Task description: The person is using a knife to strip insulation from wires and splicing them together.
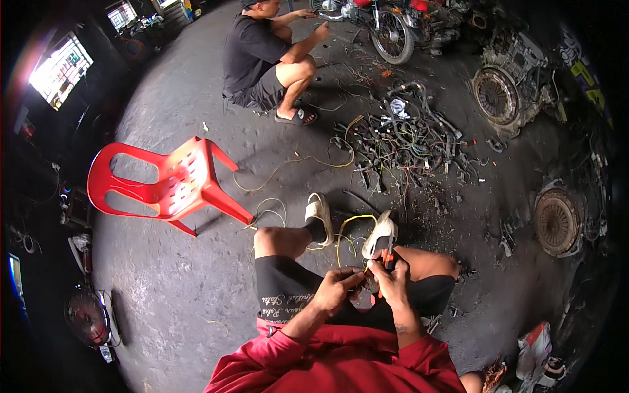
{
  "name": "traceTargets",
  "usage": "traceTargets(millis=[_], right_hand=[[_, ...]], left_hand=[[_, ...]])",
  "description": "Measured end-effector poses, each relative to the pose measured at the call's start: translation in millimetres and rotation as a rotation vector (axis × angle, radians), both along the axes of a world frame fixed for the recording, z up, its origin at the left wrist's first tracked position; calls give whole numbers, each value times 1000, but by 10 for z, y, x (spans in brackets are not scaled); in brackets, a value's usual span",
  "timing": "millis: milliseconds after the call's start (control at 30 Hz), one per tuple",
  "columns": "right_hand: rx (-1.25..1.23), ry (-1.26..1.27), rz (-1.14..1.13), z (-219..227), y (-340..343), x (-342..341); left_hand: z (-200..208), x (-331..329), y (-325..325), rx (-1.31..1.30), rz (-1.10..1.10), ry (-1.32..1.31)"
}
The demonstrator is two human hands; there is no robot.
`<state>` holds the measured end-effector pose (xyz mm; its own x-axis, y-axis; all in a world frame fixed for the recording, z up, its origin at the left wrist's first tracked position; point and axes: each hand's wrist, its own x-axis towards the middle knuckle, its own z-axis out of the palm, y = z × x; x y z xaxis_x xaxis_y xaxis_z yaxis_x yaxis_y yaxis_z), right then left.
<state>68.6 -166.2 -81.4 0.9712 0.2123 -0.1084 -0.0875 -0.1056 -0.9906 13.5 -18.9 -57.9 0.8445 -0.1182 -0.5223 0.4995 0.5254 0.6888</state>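
My left hand (335,290) is closed in a pinch above my lap, with the yellow wire (357,217) at its fingertips. That wire loops up over the floor between my shoes and comes back to my hands. Close beside it, my right hand (392,283) is wrapped round an orange-and-black hand tool (388,259). Fingers hide most of the tool, so its exact kind does not show. Thumb and fingers of both hands nearly meet around a short bit of wire.
Ahead lies a heap of cut wiring harness (406,141). A red plastic chair (177,180) stands at left; another person (259,62) squats beyond. A motorcycle wheel (393,36), engine part (501,95) and round clutch part (557,221) are at right, a fan (88,318) at lower left.
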Motion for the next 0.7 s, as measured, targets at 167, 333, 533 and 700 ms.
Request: traceTargets(millis=[167,333,533,700], right_hand=[[-34,-19,-12,3,-30,-63],[59,102,-62,132,6,-38],[71,46,-119,19,-87,-9],[320,69,-296,143,-204,144]], left_hand=[[-65,-23,-46,24,32,39],[-136,-38,-48,9,-10,-2],[-160,-38,-71,-22,-54,-26],[-251,-74,-61,131,-162,-65]])
